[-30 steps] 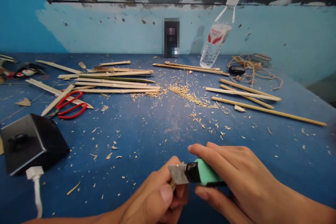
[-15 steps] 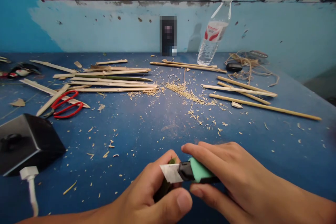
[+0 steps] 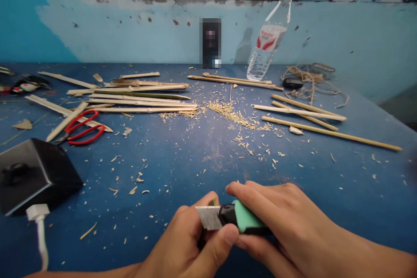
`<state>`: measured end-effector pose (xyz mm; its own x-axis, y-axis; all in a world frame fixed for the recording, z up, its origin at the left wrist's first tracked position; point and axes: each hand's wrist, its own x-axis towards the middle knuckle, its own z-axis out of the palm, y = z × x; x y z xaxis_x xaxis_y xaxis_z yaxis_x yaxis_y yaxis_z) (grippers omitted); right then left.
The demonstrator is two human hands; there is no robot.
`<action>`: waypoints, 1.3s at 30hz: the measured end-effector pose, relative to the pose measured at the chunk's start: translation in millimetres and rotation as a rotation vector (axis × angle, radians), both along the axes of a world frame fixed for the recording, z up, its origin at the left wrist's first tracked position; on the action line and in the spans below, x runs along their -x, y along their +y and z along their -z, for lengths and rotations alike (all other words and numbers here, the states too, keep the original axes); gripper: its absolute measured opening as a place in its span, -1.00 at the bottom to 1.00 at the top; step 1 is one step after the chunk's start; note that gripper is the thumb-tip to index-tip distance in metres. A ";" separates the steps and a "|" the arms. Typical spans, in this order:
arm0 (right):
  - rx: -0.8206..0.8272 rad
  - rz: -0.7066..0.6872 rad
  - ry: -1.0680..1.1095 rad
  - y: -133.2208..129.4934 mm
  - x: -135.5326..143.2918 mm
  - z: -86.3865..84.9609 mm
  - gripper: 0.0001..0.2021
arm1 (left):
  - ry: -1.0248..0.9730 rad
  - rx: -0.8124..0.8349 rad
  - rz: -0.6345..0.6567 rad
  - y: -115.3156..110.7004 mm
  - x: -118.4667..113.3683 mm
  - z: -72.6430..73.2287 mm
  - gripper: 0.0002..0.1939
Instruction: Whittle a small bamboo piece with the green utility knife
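Observation:
My right hand (image 3: 289,221) is wrapped round the mint-green and black handle of a utility knife (image 3: 246,218), its broad blade pointing left. Closed near the bottom middle, my left hand (image 3: 185,236) grips a green bamboo strip (image 3: 212,203), mostly hidden by the fingers and the blade. The blade lies across the strip, between the left thumb and forefinger. The left thumb tip sits close to the knife's black collar, and I cannot tell whether it touches.
Bamboo strips (image 3: 143,103) and red-handled scissors (image 3: 85,128) lie left, near a black box (image 3: 39,178) with a white cable. Shavings (image 3: 228,112) are scattered mid-table. Thin sticks (image 3: 325,132), a water bottle (image 3: 267,43) and tangled string (image 3: 312,80) occupy the right.
The knife blade has shifted slightly left and tilted, its face now darker. My left thumb has moved up beside the knife's collar. The whole view has shifted slightly.

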<state>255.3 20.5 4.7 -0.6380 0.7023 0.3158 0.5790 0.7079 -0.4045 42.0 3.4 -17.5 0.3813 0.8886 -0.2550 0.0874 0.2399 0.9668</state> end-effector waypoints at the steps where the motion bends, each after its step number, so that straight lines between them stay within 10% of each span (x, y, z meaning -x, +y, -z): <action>1: -0.045 0.020 0.003 -0.8 1.4 1.5 -0.52 | 0.016 -0.022 0.033 2.0 1.7 0.2 -0.53; 19: -0.012 0.252 0.060 6.0 -3.7 10.6 -0.70 | -0.045 0.106 0.122 8.7 5.5 -8.9 -0.37; 25: 0.067 0.177 0.102 10.4 -9.4 6.4 -0.70 | -0.264 0.268 0.364 13.5 18.1 -3.4 -0.42; 39: 0.032 0.172 0.153 12.9 -13.2 4.8 -0.73 | -0.459 0.451 0.228 13.9 8.0 -1.9 -0.56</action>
